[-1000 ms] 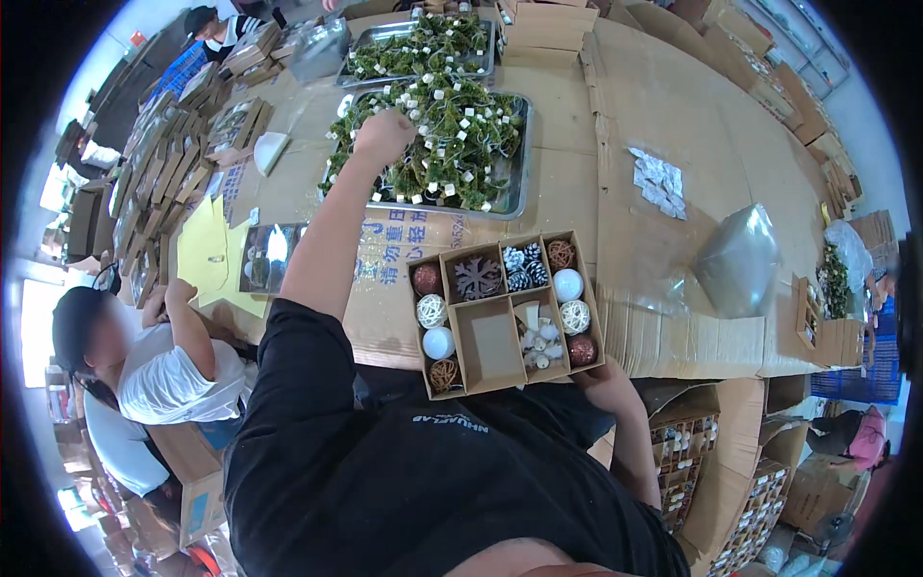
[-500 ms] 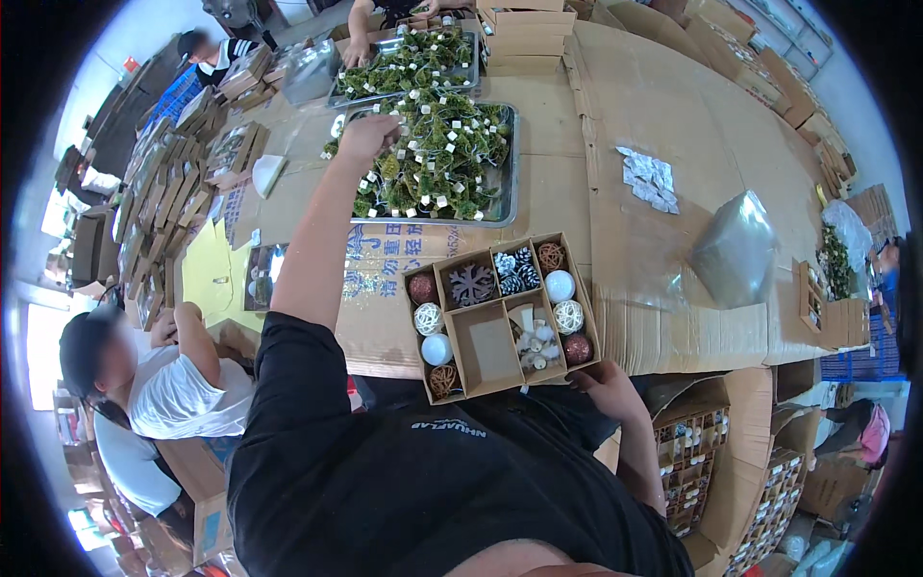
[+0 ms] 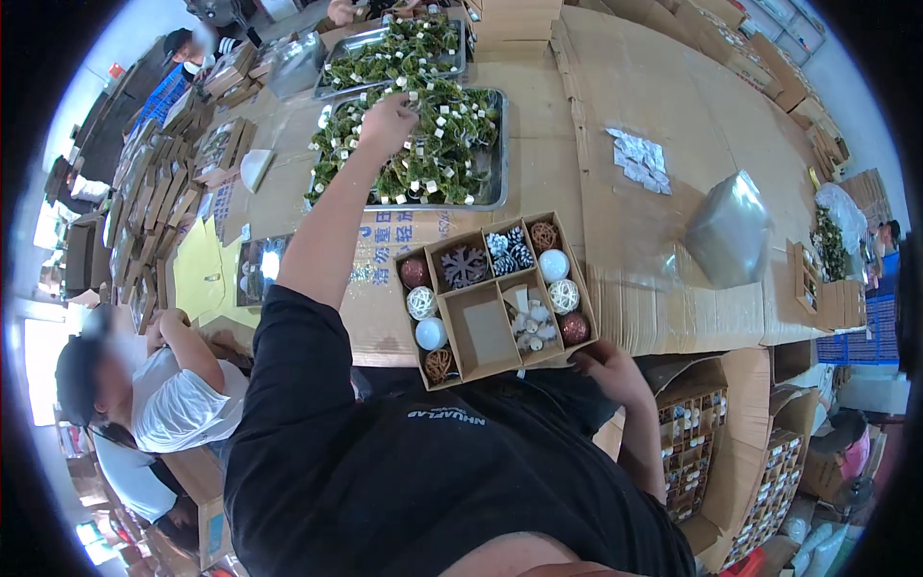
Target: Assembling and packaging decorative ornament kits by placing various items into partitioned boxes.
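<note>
The left hand (image 3: 386, 123) remains stretched out over the shallow metal tray of green sprigs with white tags (image 3: 411, 146), fingers curled down among them; whether they pinch one cannot be told. The divided brown cardboard box of ornaments (image 3: 495, 294) sits unmoved at the table edge, the right hand (image 3: 608, 363) still gripping its near corner.

- Torso: a black short-sleeved T-shirt (image 3: 423, 481) of plain, matte fabric fills the lower middle of the view.
- Chest marking: one short line of small pale lettering, seen upside down from the head camera.
- Sleeves: the left sleeve ends above the elbow in a loose hem; both forearms are bare.
- Hands: left hand (image 3: 386, 123) and right hand (image 3: 606, 365) are ungloved; no watch or ring is visible.
</note>
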The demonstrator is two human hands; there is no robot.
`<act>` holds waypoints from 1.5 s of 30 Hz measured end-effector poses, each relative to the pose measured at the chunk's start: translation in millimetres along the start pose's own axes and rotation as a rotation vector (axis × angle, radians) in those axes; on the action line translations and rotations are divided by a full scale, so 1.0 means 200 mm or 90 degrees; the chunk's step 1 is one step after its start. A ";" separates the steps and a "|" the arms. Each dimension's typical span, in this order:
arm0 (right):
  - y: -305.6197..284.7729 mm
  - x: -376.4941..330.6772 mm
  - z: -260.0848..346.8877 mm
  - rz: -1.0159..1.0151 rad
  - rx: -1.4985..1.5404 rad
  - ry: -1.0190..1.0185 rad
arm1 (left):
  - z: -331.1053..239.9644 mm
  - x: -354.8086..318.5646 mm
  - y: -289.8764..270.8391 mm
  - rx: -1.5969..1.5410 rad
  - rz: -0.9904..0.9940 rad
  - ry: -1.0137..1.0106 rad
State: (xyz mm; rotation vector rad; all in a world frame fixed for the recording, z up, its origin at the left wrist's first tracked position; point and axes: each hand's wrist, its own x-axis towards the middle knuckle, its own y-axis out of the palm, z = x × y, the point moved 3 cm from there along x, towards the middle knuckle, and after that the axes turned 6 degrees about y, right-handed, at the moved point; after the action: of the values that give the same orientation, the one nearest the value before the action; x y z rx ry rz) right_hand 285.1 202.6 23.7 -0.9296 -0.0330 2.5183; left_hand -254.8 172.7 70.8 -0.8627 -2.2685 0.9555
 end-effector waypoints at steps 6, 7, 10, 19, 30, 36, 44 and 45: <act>-0.25 -0.08 0.27 -0.040 0.057 -0.112 | 0.02 0.12 -0.30 -0.456 0.089 -0.104; -0.32 -0.11 0.30 -0.090 0.059 -0.131 | -0.15 0.14 -0.27 -0.409 0.138 -0.097; -0.41 -0.16 0.56 -0.137 0.027 -0.209 | -0.42 0.11 -0.43 -0.265 0.132 0.176; -0.18 0.07 1.59 -0.230 -0.198 -0.566 | -1.00 -0.04 -0.71 -0.128 0.180 0.370; -0.04 0.72 1.92 0.051 -0.176 -0.489 | -0.92 -0.15 -0.55 -0.121 0.211 0.338; 0.02 0.84 1.88 0.158 -0.207 -0.442 | -0.86 -0.18 -0.58 -0.124 0.233 0.372; 0.09 0.80 1.97 0.125 -0.149 -0.422 | -0.49 -0.28 -0.31 -0.182 0.065 0.199; 0.10 0.80 1.98 0.118 -0.149 -0.413 | -0.44 -0.32 -0.19 -0.217 0.126 0.164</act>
State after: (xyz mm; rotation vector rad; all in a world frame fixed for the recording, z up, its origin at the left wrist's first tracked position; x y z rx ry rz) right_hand -76.6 304.6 228.5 -0.1573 -0.4695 2.9260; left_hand -167.8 143.4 140.8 -1.2966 -2.1782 0.5037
